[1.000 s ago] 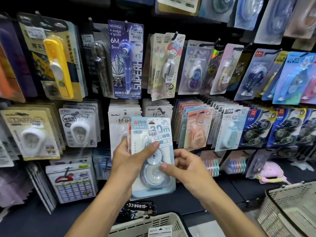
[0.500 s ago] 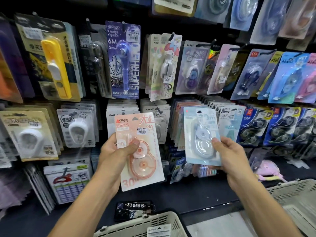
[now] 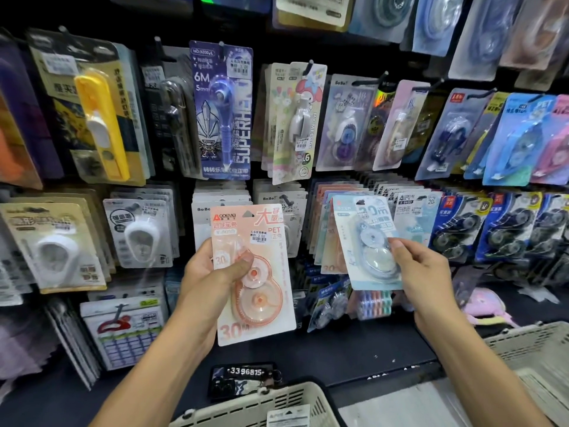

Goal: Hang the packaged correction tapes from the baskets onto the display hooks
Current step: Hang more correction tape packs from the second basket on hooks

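From my remote seat: a dark display wall crowded with carded correction tapes fills the view, a purple superhero pack (image 3: 222, 109) hanging at centre. Two cream baskets sit below, one basket (image 3: 255, 408) at the bottom edge, another (image 3: 535, 359) at right. My left hand (image 3: 212, 272) grips one peach correction tape pack (image 3: 252, 272), thumb pressed over its blister. My right hand (image 3: 421, 272) pinches one pale blue pack (image 3: 368, 241) against the hanging peach and blue packs there.

a dark display wall (image 3: 338, 50) crowded with hanging stationery packs above a black shelf ledge (image 3: 354, 355).
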Motion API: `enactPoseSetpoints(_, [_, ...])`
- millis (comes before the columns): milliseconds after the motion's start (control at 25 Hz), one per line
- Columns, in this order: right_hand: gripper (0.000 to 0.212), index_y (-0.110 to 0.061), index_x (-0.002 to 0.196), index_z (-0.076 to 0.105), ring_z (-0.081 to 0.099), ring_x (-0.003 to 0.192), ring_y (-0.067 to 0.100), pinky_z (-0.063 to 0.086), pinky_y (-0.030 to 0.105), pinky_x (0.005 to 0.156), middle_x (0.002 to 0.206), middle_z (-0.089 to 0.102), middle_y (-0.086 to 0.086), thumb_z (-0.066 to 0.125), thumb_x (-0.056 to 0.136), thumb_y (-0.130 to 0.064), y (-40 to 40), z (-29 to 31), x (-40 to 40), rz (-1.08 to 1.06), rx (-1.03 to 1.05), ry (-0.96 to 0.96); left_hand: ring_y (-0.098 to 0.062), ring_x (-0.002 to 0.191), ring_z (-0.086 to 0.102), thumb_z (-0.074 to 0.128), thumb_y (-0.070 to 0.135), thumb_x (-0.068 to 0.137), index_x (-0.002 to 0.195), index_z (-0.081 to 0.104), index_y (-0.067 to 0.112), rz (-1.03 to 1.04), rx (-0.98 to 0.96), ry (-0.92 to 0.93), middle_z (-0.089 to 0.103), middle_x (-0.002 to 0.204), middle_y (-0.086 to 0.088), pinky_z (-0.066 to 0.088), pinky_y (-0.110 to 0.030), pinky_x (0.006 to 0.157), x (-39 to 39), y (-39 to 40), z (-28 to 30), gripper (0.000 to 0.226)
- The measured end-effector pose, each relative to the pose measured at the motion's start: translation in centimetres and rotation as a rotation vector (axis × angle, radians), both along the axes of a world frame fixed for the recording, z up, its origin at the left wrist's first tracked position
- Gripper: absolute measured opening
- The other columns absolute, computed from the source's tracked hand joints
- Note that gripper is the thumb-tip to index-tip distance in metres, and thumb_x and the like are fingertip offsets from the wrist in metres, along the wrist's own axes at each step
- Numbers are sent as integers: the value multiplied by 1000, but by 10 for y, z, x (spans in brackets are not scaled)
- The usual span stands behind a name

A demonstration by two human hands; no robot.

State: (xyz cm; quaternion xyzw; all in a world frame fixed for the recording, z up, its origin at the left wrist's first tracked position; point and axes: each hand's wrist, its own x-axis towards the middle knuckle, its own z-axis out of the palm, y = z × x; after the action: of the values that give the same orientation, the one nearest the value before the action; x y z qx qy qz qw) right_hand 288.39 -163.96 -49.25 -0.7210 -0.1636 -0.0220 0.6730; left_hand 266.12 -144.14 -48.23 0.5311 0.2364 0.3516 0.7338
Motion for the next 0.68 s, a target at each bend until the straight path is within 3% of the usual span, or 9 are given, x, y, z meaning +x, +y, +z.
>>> enactPoseSetpoints(80, [26,-26,115,76,69,100,14,56,41,88,108,76,-11,61,98,-40,6,-5,5,-49,-138,-50,-28,97,76,69,1,89,107,70,18,1,13,16,80,103,-6,59,-48,88,1,-1,-2,26])
enactPoseSetpoints(120, [30,-27,120,74,67,100,13,54,35,85,115,73,-8,59,99,-42,9,-8,7,-66,-196,-87,-28,97,77,69,1,89,108,70,18,-6,20,26,80,103,-6,60,-46,86,1,-3,-3,25])
enactPoseSetpoints(200, [31,-28,129,69,63,80,3,50,19,64,118,68,-5,58,100,-36,13,-10,10,4,-254,-76,-27,96,77,69,1,89,109,70,18,-21,29,48,80,103,-6,59,-47,87,1,-8,-5,26])
enactPoseSetpoints(280, [42,-29,142,56,64,75,9,52,17,56,128,57,0,61,100,-24,17,-9,8,136,-334,74,-25,95,77,69,2,90,109,69,19,-5,60,71,80,103,-4,58,-50,91,1,-7,-5,26])
enactPoseSetpoints(320, [51,-29,147,49,67,92,18,57,24,70,137,51,1,63,99,-21,19,-8,5,149,-424,105,-23,96,77,69,3,91,110,69,20,8,76,71,80,103,-3,57,-51,93,1,-5,-6,25])
enactPoseSetpoints(400, [53,-32,144,47,57,120,21,48,38,98,150,46,-1,67,96,-29,24,-2,-10,86,-518,28,-19,100,76,67,10,95,113,66,25,5,115,71,79,106,3,56,-51,97,4,-4,-6,24])
enactPoseSetpoints(520, [50,-42,118,52,70,100,13,55,44,93,118,72,-6,80,78,-51,34,5,-54,497,-200,107,-12,105,73,66,22,96,121,59,32,-74,180,101,77,109,12,56,-46,98,15,-17,-2,27])
enactPoseSetpoints(600, [52,-42,112,51,75,95,21,61,44,82,108,77,1,86,75,-35,45,2,-75,713,-79,189,-10,104,73,65,27,94,121,58,31,-112,201,72,77,110,12,57,-41,95,24,-22,0,29])
enactPoseSetpoints(680, [48,-35,116,51,76,96,25,61,38,74,108,78,5,80,84,-14,48,2,-74,653,44,162,-7,105,70,63,32,97,121,59,30,-100,381,126,75,114,10,54,-35,93,27,-19,0,24])
